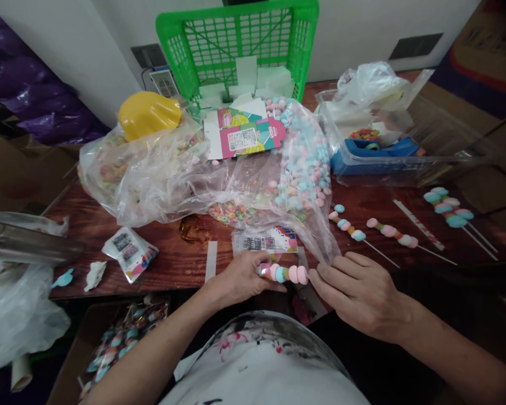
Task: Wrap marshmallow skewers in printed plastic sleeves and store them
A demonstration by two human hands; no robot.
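My left hand is closed around one end of a candy skewer of pink, blue and green marshmallow pieces. A shiny clear wrapper seems to cover the end in that hand. At the skewer's other end, my right hand has its fingers pinched together; its stick is hidden behind them. Just beyond the hands lies a printed clear bag. Two more skewers, a shorter one and a longer one, rest on the table to the right.
Large clear bags of marshmallows and ring candies cover the table's middle. Behind them stands a green basket. A plastic bin holds a blue tape dispenser. Printed packets lie left; below is a box of wrapped skewers.
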